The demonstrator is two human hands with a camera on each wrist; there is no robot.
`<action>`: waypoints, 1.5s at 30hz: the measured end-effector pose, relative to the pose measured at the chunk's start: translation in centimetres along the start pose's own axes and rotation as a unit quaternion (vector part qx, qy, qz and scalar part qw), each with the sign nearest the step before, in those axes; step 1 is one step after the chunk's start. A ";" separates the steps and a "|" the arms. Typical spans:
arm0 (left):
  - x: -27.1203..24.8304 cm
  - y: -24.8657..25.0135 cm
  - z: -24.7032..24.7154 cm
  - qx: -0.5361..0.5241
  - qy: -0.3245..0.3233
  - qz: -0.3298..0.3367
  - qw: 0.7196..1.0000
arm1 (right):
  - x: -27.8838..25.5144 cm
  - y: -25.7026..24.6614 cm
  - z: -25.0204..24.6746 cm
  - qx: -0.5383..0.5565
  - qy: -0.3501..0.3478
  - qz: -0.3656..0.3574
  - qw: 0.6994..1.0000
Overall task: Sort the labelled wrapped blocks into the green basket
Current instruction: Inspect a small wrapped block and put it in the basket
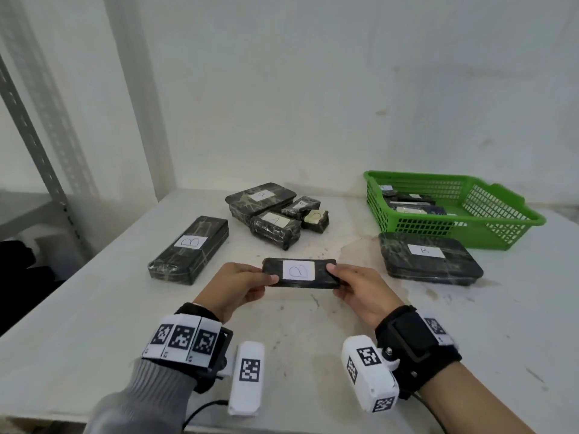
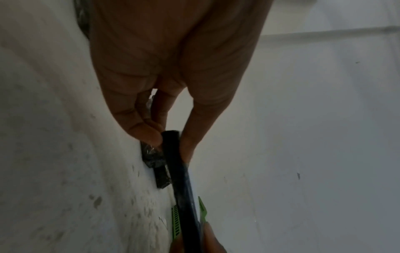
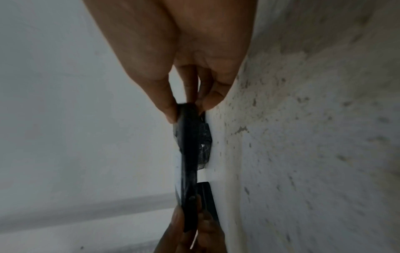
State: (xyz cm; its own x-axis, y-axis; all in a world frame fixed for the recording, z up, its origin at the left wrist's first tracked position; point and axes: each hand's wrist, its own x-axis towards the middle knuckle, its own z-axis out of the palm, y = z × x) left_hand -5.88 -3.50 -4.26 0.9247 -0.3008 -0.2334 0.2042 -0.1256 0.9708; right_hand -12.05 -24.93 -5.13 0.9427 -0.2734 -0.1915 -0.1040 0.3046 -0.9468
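Block labelled B sits above the desk, pinched endwise by my left hand and right hand; next I judge it needs carrying to the green basket.

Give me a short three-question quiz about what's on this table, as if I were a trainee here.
1. True or false: the flat block is held at its ends by both the left hand and the right hand.
2. Which letter is on the label of the long block at the table's left? A) A B) B C) D
3. Fill in: the wide block labelled B lies just in front of the green ____.

Key: 1 true; 2 B; 3 basket.
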 end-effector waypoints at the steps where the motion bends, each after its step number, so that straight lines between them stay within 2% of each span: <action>1: 0.4 0.1 0.5 -0.026 -0.004 -0.001 1.000 | 0.6 0.1 0.0 0.015 -0.001 0.002 1.000; 7: 2.6 1.0 3.5 -0.181 -0.047 0.027 0.982 | 2.5 -0.2 0.1 0.146 -0.058 0.005 0.988; 9: 3.7 1.1 4.4 -0.203 -0.060 0.050 0.976 | 3.0 -0.2 0.1 0.153 -0.054 -0.002 0.987; 12: 5.2 0.9 5.1 -0.214 -0.044 0.078 0.973 | 3.8 -0.8 -0.4 0.169 -0.046 0.002 0.984; 19: 6.7 0.0 5.3 -0.293 -0.083 0.027 0.952 | 5.1 -0.4 -0.5 0.124 -0.096 0.041 0.987; 26: 6.7 0.0 5.4 -0.288 -0.121 -0.013 0.950 | 5.5 0.1 -1.3 0.171 -0.082 0.024 0.982; 32: 6.7 -0.3 5.4 -0.303 -0.108 0.018 0.947 | 5.0 -0.4 -0.9 0.189 -0.081 0.030 0.978; 39: 6.2 -0.3 5.6 -0.257 -0.133 0.041 0.956 | 4.7 -0.2 -0.9 0.157 -0.063 -0.040 0.985; 45: 6.1 -0.8 5.7 -0.269 -0.106 0.067 0.955 | 4.4 -0.5 -0.6 0.160 -0.081 -0.029 0.983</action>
State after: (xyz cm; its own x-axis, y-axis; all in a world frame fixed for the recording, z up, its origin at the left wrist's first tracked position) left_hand -2.20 -10.59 -6.76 0.8797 -0.4722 -0.0561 0.2779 0.4148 0.8665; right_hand -8.07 -26.82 -5.61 0.9848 -0.1582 -0.0721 0.0318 0.5716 -0.8199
